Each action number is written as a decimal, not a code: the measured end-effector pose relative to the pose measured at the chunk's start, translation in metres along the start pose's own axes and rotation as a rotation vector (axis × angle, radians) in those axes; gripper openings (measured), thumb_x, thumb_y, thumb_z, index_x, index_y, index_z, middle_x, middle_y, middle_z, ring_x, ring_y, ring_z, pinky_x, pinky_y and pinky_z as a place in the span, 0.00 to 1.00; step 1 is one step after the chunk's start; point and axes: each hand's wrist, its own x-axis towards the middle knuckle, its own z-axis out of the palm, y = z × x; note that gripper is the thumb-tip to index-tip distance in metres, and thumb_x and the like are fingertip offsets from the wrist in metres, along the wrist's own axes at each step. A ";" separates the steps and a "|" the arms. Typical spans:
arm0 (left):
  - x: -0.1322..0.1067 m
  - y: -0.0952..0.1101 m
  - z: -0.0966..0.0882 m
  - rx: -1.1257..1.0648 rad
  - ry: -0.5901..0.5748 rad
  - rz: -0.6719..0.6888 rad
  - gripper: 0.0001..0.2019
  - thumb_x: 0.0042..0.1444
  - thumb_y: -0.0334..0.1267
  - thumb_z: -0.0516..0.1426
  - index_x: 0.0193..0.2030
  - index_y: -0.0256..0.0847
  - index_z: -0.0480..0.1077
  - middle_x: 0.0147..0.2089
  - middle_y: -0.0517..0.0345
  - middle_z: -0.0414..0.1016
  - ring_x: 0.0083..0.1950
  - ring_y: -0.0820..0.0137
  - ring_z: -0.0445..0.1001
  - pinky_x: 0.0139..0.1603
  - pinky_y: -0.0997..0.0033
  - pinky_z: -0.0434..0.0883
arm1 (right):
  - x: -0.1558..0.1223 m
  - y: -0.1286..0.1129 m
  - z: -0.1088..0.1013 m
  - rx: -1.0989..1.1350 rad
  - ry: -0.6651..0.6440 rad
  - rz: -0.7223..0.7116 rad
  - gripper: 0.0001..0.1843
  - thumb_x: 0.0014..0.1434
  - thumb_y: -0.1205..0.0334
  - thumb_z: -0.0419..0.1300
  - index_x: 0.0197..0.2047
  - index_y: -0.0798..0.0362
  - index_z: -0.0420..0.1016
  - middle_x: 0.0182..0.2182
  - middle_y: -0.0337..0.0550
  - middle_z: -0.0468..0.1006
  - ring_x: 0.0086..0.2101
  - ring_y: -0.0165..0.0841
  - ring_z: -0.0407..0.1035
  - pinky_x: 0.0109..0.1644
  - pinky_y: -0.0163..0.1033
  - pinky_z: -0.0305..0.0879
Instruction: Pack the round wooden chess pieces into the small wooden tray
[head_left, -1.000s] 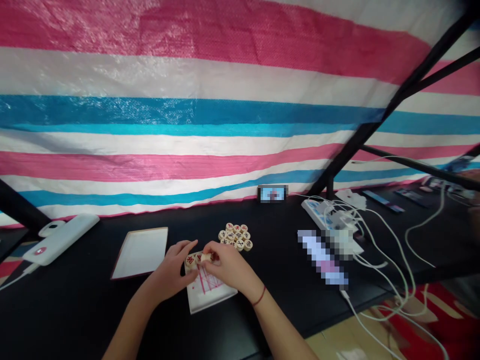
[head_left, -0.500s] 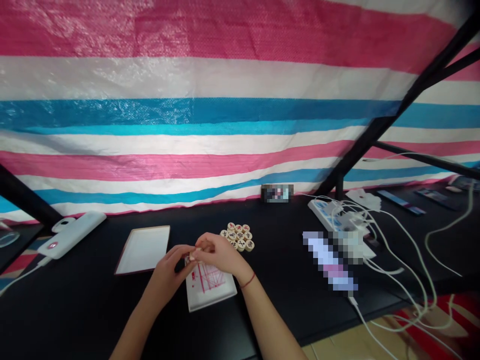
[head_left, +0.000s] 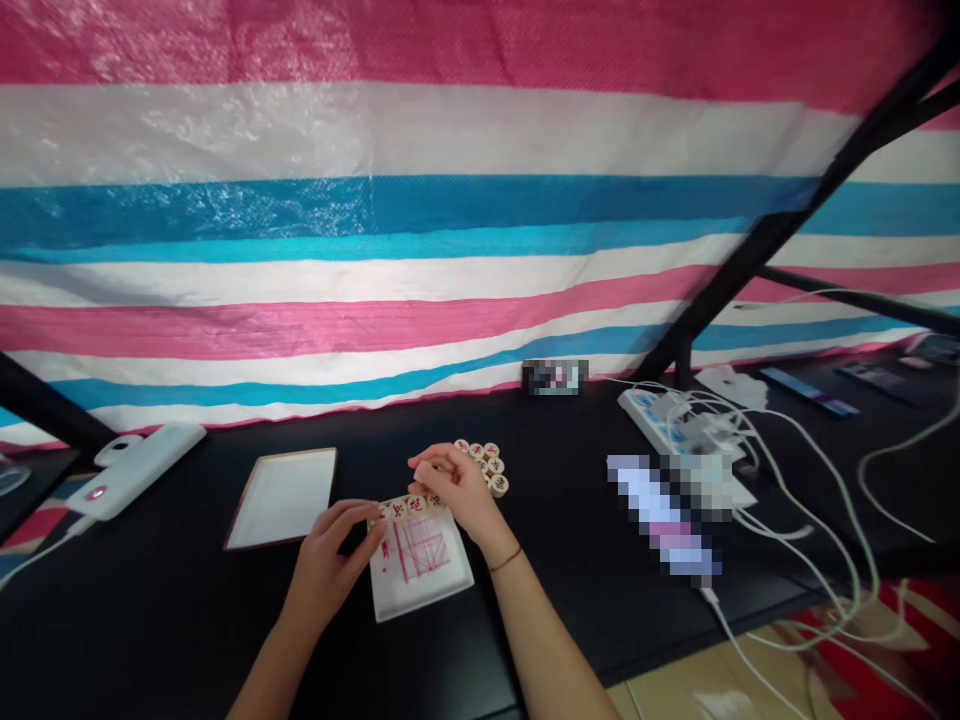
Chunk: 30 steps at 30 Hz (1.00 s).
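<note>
At tray's (head_left: 390,600) far edge, left hand (head_left: 330,548) pinched leftmost disc (head_left: 383,512); right hand's (head_left: 466,495) fingers curled, grip unclear; discs (head_left: 416,504) seemed light, hard, best gripped by rims.

Discs (head_left: 496,484) leave room rightward, though cables (head_left: 697,430) likely obstruct.

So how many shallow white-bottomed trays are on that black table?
2: a brown-rimmed rectangular tray, beyond and left of the person's left hand; and a pink-marked white tray by that hand's fingertips, with round cream pieces along its far edge. No third shows.
</note>
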 end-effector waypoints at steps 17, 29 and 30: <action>-0.003 0.016 -0.005 0.338 -0.241 0.199 0.03 0.53 0.33 0.58 0.31 0.44 0.72 0.38 0.57 0.76 0.43 0.62 0.70 0.46 0.57 0.65 | 0.000 0.001 -0.002 -0.009 0.015 -0.023 0.17 0.51 0.50 0.68 0.38 0.51 0.71 0.41 0.42 0.79 0.31 0.30 0.76 0.40 0.41 0.75; -0.004 0.005 0.000 0.165 -0.286 0.072 0.27 0.50 0.31 0.57 0.59 0.47 0.66 0.57 0.50 0.68 0.59 0.56 0.65 0.59 0.52 0.67 | -0.054 -0.001 0.014 -0.760 -0.187 -0.313 0.17 0.54 0.75 0.57 0.45 0.49 0.73 0.43 0.43 0.72 0.43 0.33 0.69 0.51 0.41 0.66; -0.004 0.005 -0.002 0.131 -0.298 0.060 0.28 0.49 0.29 0.57 0.60 0.47 0.65 0.58 0.50 0.67 0.60 0.56 0.64 0.61 0.51 0.66 | -0.055 0.000 0.017 -0.807 -0.213 -0.306 0.17 0.53 0.76 0.57 0.44 0.49 0.72 0.43 0.42 0.73 0.45 0.34 0.68 0.52 0.41 0.65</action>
